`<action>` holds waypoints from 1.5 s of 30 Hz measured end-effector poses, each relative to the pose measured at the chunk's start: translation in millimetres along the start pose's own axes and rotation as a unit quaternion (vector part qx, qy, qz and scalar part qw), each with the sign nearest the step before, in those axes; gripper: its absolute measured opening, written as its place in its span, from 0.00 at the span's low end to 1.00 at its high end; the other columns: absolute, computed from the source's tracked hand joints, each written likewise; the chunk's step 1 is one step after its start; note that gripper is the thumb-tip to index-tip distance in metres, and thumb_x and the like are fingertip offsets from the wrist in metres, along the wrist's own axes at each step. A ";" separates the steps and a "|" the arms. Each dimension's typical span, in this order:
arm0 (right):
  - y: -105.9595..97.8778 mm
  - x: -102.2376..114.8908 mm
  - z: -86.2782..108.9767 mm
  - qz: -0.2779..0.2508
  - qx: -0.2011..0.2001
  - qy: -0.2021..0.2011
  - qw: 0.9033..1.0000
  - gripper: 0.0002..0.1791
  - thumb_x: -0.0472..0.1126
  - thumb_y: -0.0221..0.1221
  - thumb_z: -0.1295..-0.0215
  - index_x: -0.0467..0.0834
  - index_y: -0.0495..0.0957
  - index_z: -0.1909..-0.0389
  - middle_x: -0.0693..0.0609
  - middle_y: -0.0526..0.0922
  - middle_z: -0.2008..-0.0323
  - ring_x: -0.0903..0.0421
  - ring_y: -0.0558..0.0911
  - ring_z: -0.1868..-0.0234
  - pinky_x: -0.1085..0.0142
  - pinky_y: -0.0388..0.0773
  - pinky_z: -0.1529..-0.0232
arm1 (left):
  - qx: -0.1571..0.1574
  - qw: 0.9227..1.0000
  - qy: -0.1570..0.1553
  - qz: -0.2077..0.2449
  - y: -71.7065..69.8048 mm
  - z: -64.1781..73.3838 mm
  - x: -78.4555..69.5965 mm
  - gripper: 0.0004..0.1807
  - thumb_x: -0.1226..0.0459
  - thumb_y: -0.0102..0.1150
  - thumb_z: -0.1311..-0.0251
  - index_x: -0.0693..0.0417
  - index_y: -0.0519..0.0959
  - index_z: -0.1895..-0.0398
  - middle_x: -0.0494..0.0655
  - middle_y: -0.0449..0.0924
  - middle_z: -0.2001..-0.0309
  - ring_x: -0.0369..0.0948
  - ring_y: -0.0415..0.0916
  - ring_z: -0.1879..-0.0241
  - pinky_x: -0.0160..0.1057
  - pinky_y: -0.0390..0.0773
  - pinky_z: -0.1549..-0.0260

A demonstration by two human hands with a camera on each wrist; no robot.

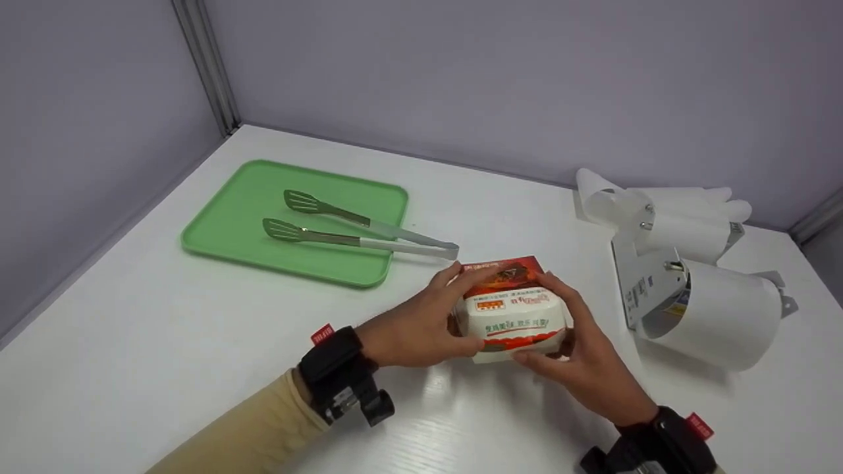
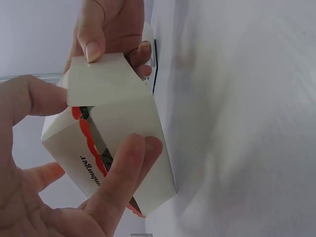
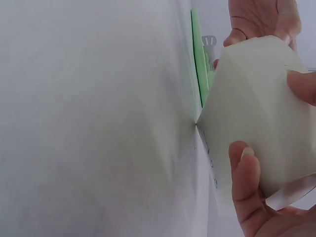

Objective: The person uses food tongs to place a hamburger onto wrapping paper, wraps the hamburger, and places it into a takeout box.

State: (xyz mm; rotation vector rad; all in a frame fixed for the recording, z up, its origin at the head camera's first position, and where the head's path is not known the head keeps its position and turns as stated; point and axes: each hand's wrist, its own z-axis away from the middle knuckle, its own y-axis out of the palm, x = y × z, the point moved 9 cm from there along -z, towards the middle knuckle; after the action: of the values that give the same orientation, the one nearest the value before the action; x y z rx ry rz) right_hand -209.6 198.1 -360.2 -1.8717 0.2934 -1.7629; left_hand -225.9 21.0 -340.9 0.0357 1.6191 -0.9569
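A white cardboard burger box (image 1: 517,319) with a red printed panel and small lettering sits low over the table between both hands. From its left side my left hand (image 1: 421,329) grips it, thumb at the near lower edge and fingers at the back. My right hand (image 1: 586,359) holds the opposite side, with the thumb close to the near bottom edge. A pale end flap (image 2: 106,81) stands out from the box in the left wrist view, the right thumb lying on it. Beside the flap a gap shows between the panels. The inside of the box is hidden.
Behind and left lies a green tray (image 1: 227,217). Tongs (image 1: 408,247) with slotted dark heads rest across it, their light handles reaching past its rim toward the box. At the right, white curled sheets (image 1: 724,316) stand with metal brackets (image 1: 652,289). Walls enclose the table's back.
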 end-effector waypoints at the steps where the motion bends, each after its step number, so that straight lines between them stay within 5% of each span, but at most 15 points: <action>1: 0.3 0.4 -0.1 0.003 0.001 -0.001 1.000 0.56 0.40 0.73 0.42 0.64 0.47 0.21 0.45 0.48 0.20 0.49 0.82 0.59 0.67 0.80 0.61 | 0.001 1.000 0.006 0.001 0.3 0.0 -1.2 0.49 0.60 0.65 0.40 0.24 0.50 0.20 0.51 0.46 0.20 0.46 0.69 0.37 0.41 0.76 0.43; 6: 2.0 4.1 0.6 0.001 0.003 -0.009 1.000 0.56 0.37 0.73 0.42 0.63 0.48 0.21 0.45 0.47 0.20 0.49 0.83 0.59 0.67 0.81 0.60 | -0.011 0.998 0.038 -0.039 -3.4 2.1 -8.2 0.49 0.57 0.71 0.40 0.31 0.53 0.20 0.45 0.54 0.21 0.44 0.63 0.28 0.41 0.76 0.39; 9: 3.7 9.3 2.0 0.000 0.004 -0.021 1.000 0.55 0.35 0.72 0.43 0.62 0.50 0.21 0.47 0.45 0.19 0.49 0.83 0.59 0.67 0.82 0.59 | -0.016 0.991 0.069 -0.113 -3.6 5.7 -16.7 0.50 0.56 0.73 0.41 0.35 0.54 0.19 0.46 0.55 0.21 0.45 0.60 0.24 0.40 0.76 0.37; 11: 5.3 12.1 2.7 -0.003 0.010 -0.023 1.000 0.55 0.35 0.73 0.43 0.62 0.51 0.22 0.48 0.44 0.18 0.48 0.84 0.59 0.67 0.82 0.59 | -0.019 0.980 0.101 -0.169 -1.8 7.9 -24.8 0.49 0.56 0.72 0.41 0.37 0.55 0.20 0.48 0.57 0.21 0.45 0.67 0.28 0.40 0.80 0.41; 14: 8.6 12.4 3.2 -0.021 0.027 -0.007 0.999 0.54 0.39 0.73 0.43 0.64 0.51 0.22 0.46 0.53 0.21 0.49 0.84 0.58 0.67 0.82 0.58 | -0.043 0.953 0.150 -0.260 0.5 12.3 -36.6 0.43 0.52 0.69 0.38 0.40 0.60 0.21 0.53 0.63 0.24 0.48 0.77 0.35 0.40 0.83 0.46; 18: 11.8 9.7 3.1 -0.059 0.045 0.021 0.997 0.54 0.43 0.73 0.42 0.64 0.50 0.22 0.44 0.64 0.27 0.49 0.84 0.55 0.65 0.81 0.55 | -0.081 0.921 0.202 -0.324 1.6 17.2 -46.7 0.35 0.49 0.63 0.33 0.41 0.66 0.25 0.56 0.70 0.28 0.47 0.87 0.49 0.42 0.87 0.56; 24: 12.7 8.2 3.7 -0.077 0.039 0.043 0.995 0.53 0.42 0.73 0.42 0.65 0.51 0.23 0.48 0.63 0.27 0.48 0.83 0.55 0.62 0.81 0.55 | -0.109 0.903 0.224 -0.349 1.4 20.6 -50.2 0.32 0.47 0.60 0.32 0.40 0.68 0.26 0.54 0.73 0.30 0.46 0.87 0.50 0.42 0.87 0.62; 28: 12.2 7.2 4.0 -0.079 0.029 0.062 0.995 0.52 0.42 0.73 0.42 0.66 0.53 0.23 0.48 0.66 0.30 0.48 0.81 0.60 0.62 0.80 0.60 | -0.103 0.904 0.217 -0.353 -0.3 22.1 -52.1 0.32 0.46 0.59 0.31 0.39 0.68 0.26 0.52 0.74 0.30 0.46 0.85 0.46 0.45 0.87 0.59; 34: 10.4 6.7 4.5 -0.083 0.025 0.065 0.994 0.48 0.44 0.73 0.42 0.67 0.57 0.26 0.48 0.70 0.34 0.47 0.81 0.65 0.64 0.80 0.65 | -0.040 0.933 0.194 -0.300 -2.3 22.8 -51.3 0.32 0.52 0.58 0.29 0.42 0.66 0.24 0.52 0.67 0.26 0.48 0.80 0.39 0.49 0.82 0.45; 37: 9.9 6.3 5.1 -0.096 0.030 0.063 0.993 0.47 0.43 0.73 0.42 0.69 0.58 0.27 0.49 0.72 0.37 0.47 0.81 0.65 0.65 0.80 0.65 | -0.019 0.941 0.182 -0.285 -2.4 22.8 -49.4 0.32 0.56 0.56 0.29 0.41 0.64 0.23 0.51 0.65 0.24 0.49 0.81 0.39 0.48 0.81 0.43; 45: 10.3 5.9 5.6 -0.116 0.044 0.062 0.990 0.46 0.44 0.71 0.40 0.68 0.58 0.26 0.48 0.73 0.38 0.48 0.82 0.63 0.65 0.81 0.64 | -0.010 0.940 0.160 -0.301 -1.8 21.7 -46.1 0.36 0.57 0.49 0.35 0.36 0.61 0.22 0.46 0.63 0.23 0.44 0.85 0.52 0.43 0.82 0.53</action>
State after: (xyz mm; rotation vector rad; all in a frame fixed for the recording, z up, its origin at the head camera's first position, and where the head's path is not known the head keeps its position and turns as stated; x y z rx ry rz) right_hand -201.3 187.9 -360.5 -1.7970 0.0432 -2.0156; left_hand -195.2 28.3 -300.8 -0.3562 1.9894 -1.4575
